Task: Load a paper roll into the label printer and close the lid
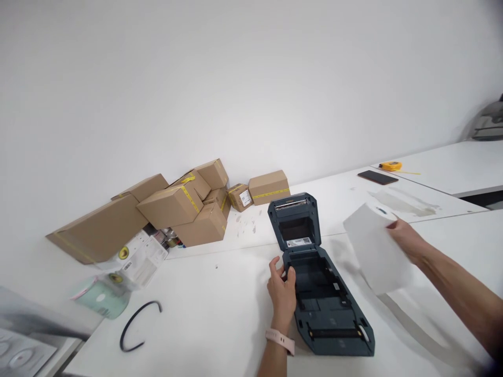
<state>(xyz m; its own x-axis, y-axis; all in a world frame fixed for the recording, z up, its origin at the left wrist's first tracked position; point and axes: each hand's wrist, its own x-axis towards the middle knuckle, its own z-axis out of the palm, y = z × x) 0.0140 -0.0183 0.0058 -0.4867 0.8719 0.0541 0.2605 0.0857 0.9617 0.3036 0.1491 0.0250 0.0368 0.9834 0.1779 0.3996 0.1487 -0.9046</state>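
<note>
A dark label printer [314,303] lies on the white table with its lid [294,222] swung up and back, so its inner bay shows. My left hand [282,290] rests against the printer's left edge, its thumb and fingers apart at the rim. To the right of the printer, my right hand [406,238] grips a large roll of white label paper [377,248] by its end, held tilted above the table. A loose strip of paper [416,324] trails from the roll down toward the lower right. The fingers inside or behind the roll are partly hidden.
Cardboard boxes [198,225] are piled at the back left; another box [269,187] stands by the wall. A black cable [131,322], a mint-green container [102,298] and a white package [143,262] lie left. A phone [378,177] and yellow tape measure [390,166] are back right.
</note>
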